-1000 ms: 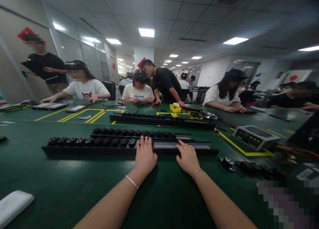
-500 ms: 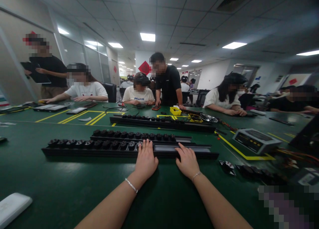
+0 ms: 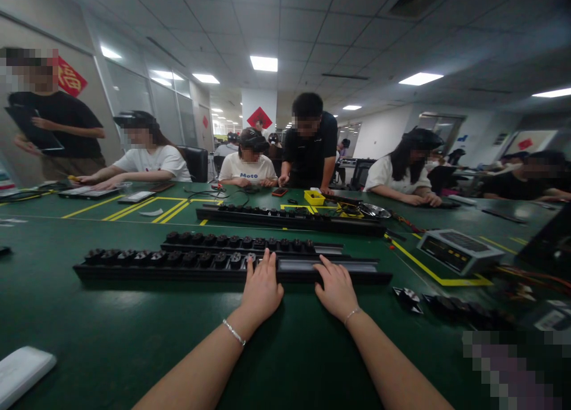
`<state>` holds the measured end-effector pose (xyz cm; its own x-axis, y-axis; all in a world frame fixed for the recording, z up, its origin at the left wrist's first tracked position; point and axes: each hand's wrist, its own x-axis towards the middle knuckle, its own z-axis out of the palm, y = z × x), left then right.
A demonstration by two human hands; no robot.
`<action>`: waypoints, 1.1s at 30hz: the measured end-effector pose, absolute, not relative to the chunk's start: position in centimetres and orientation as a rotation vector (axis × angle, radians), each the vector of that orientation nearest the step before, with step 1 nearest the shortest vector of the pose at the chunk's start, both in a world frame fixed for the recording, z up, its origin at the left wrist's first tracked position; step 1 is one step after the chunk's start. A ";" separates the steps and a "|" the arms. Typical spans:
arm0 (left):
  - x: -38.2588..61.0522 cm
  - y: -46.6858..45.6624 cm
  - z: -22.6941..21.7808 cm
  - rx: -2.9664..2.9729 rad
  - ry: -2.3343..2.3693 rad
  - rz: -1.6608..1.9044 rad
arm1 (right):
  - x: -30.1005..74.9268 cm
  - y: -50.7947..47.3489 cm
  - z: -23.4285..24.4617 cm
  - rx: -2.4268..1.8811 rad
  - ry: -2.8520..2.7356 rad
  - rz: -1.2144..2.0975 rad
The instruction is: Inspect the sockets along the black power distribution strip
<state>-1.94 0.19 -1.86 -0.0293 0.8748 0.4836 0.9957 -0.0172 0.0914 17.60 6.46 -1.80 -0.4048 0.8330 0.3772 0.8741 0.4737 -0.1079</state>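
A long black rail (image 3: 147,272) lies crosswise in front of me, with a row of black round modules (image 3: 190,259) along its left and middle part. My left hand (image 3: 261,288) rests over the rail at the end of that row, fingers stretched and apart, touching the last module or the rail beside it; the fingers partly cover the spot. On the bare grey channel (image 3: 297,266) to the right no modules sit. My right hand (image 3: 335,288) lies on the rail's near edge there, fingers extended and slightly bent. Behind it runs a second black rail (image 3: 330,249) with similar modules.
A third loaded rail (image 3: 294,221) lies farther back. Loose black modules (image 3: 464,310) and a grey power-supply box (image 3: 459,252) are on the right, a white object (image 3: 24,374) at near left. A yellow bin (image 3: 314,197) stands across the green table (image 3: 134,338), where several people work.
My left index finger has lifted and spread slightly; my right hand is nearly still. Across the table the standing person in black leans farther forward. The person at far left has shifted left.
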 end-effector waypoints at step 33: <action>-1.9 0.2 -2.1 -1.953 -1.996 -0.723 | 17.9 6.8 -1.7 -1.339 -2.291 -0.087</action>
